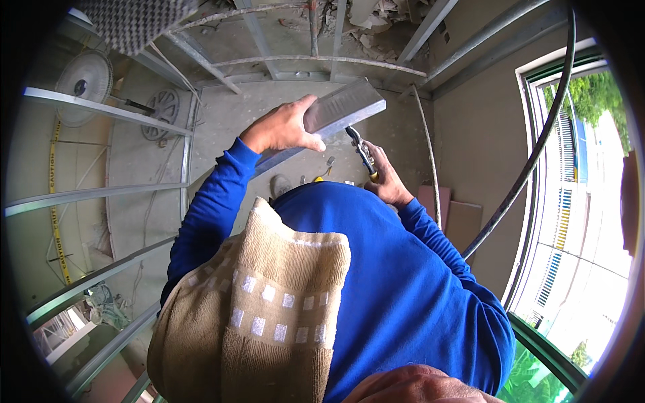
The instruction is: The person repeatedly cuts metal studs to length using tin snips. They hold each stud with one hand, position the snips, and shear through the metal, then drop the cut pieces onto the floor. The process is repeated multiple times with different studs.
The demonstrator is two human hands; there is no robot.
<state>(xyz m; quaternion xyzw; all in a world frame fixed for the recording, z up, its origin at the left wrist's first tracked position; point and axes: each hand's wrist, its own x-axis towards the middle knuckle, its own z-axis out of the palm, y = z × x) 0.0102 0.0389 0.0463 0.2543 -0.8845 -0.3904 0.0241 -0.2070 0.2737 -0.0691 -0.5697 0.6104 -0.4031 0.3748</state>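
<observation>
My left hand point(282, 126) is closed round a grey metal stud point(351, 106), thumb on the near side and fingers over the far side. The stud slants up to the right in front of my chest, and its lower end disappears behind my blue sleeve. In my right hand point(390, 180) is a pair of tin snips point(363, 152) with dark jaws and a yellow-marked grip. The jaws point up at the lower edge of the stud near its right end. Whether they bite into the metal I cannot tell.
Metal framing rails point(107, 111) cross on the left, with a standing fan point(84, 87) and yellow caution tape point(55, 201) beyond. A dark cable point(531, 168) hangs before the window at right. Rubble point(373, 40) lies at the top. A beige towel point(282, 289) hangs over my shoulder.
</observation>
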